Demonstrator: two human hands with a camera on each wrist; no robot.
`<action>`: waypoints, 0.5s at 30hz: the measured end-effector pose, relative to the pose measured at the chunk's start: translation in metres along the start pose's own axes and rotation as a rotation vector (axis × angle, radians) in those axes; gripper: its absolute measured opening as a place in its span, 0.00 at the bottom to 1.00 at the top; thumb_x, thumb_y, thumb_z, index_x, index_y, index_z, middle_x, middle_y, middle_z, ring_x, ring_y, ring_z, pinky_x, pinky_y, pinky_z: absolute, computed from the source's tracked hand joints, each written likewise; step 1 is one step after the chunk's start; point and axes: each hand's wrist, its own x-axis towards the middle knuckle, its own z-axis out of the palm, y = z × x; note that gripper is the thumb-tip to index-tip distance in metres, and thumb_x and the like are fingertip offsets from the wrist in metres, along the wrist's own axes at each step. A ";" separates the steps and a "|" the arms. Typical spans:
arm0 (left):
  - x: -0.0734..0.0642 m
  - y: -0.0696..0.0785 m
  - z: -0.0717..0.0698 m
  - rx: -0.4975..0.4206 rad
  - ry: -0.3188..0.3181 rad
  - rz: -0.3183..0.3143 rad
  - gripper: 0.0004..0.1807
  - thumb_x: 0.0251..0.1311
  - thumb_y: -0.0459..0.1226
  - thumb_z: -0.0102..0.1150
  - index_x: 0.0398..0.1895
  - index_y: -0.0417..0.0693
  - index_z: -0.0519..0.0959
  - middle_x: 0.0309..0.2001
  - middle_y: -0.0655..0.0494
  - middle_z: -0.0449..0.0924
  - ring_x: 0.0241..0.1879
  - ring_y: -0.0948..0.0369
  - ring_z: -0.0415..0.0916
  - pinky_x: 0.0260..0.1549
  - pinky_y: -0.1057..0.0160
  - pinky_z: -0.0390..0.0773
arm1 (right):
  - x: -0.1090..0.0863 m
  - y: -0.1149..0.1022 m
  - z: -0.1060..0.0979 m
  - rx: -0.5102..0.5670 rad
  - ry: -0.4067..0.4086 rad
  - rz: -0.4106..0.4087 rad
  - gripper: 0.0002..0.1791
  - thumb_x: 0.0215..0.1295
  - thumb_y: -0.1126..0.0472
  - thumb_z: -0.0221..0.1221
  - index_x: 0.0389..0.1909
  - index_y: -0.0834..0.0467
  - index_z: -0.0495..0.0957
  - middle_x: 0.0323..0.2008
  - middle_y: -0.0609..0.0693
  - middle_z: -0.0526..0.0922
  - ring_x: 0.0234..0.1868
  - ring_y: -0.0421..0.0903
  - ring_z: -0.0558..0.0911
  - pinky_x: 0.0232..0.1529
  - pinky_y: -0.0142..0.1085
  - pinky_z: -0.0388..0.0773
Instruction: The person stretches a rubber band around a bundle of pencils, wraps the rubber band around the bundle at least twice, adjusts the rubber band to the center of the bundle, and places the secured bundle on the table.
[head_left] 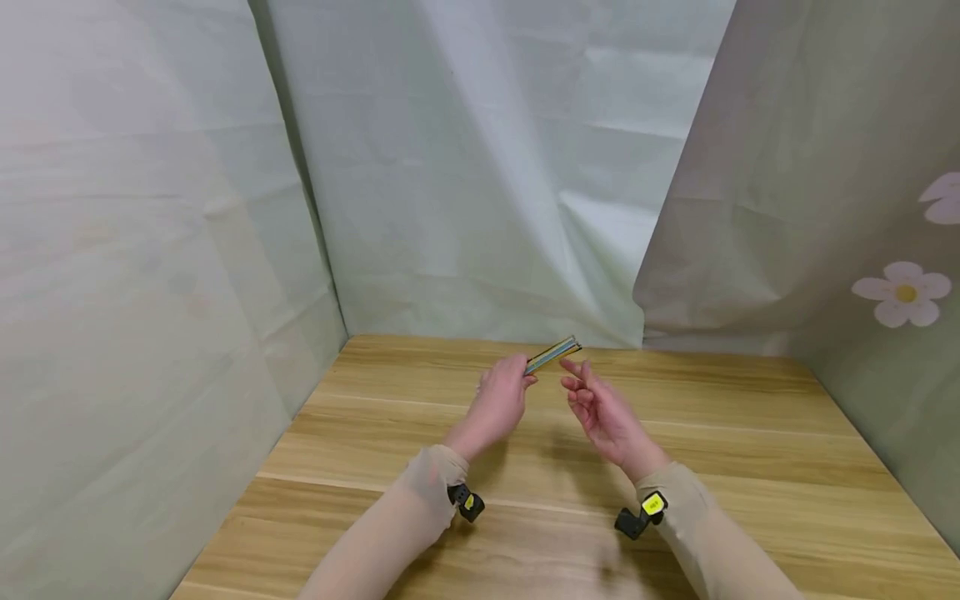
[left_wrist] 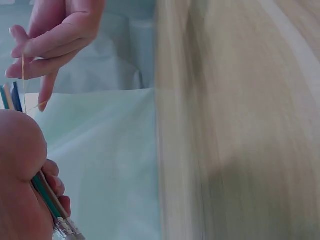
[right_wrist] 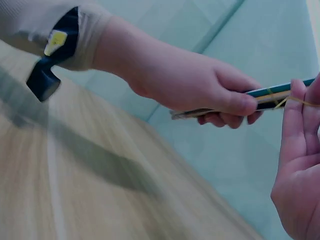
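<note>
- At the lower edge of the head view: two beige sleeves [head_left: 720,533], one on each forearm, extended over the table [head_left: 765,408]
- Around the cuffs: black wrist cameras [head_left: 628,523], one per arm, each with a yellow label [head_left: 654,504]
- Past the left cuff: left hand [head_left: 504,396], back of the hand upward, grip wrapped around a bundle of slender pencil-like sticks [head_left: 553,354]
- Bundle position: raised above the table, between the hands, tilted, one end projecting up and to the right from the left hand; teal, orange and dark shafts visible in the right wrist view, silvery ends below the fingers in the left wrist view; exact count cannot be told
- Past the right cuff: right hand [head_left: 606,417], near the projecting end, grip spread, fingers parted
- Between right hand and bundle: thin yellow rubber band [left_wrist: 24,85], drawn taut over the right fingers; in the right wrist view a strand crosses the sticks just past the left hand's fingers
- Behind the table: pale hanging cloth [head_left: 480,192], creased; at far right, white flower print [head_left: 903,293] with yellow centre
</note>
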 end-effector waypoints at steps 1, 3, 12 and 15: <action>0.000 0.000 0.000 0.015 -0.018 0.013 0.07 0.78 0.40 0.58 0.44 0.47 0.74 0.37 0.54 0.79 0.41 0.50 0.80 0.41 0.48 0.75 | -0.001 -0.002 0.000 -0.031 0.014 -0.005 0.35 0.83 0.45 0.51 0.76 0.67 0.63 0.36 0.44 0.86 0.27 0.30 0.81 0.38 0.21 0.80; -0.001 -0.001 0.002 0.061 -0.052 0.038 0.08 0.77 0.42 0.59 0.43 0.48 0.74 0.37 0.54 0.80 0.41 0.51 0.80 0.40 0.48 0.76 | -0.002 -0.005 -0.001 -0.078 0.029 -0.012 0.31 0.83 0.44 0.51 0.70 0.66 0.68 0.35 0.44 0.85 0.28 0.30 0.80 0.39 0.21 0.79; -0.009 -0.007 0.006 0.193 -0.200 0.175 0.07 0.78 0.44 0.57 0.44 0.52 0.73 0.43 0.58 0.82 0.48 0.55 0.80 0.45 0.52 0.74 | -0.008 -0.005 -0.012 -0.364 -0.005 -0.059 0.21 0.81 0.56 0.62 0.64 0.66 0.80 0.27 0.45 0.81 0.25 0.32 0.78 0.36 0.27 0.81; -0.011 -0.007 0.005 0.253 -0.199 0.215 0.06 0.78 0.44 0.57 0.45 0.53 0.73 0.43 0.58 0.81 0.47 0.56 0.78 0.46 0.54 0.74 | -0.007 -0.001 -0.013 -0.589 0.033 -0.095 0.26 0.72 0.57 0.71 0.63 0.68 0.81 0.28 0.51 0.83 0.25 0.37 0.79 0.34 0.31 0.83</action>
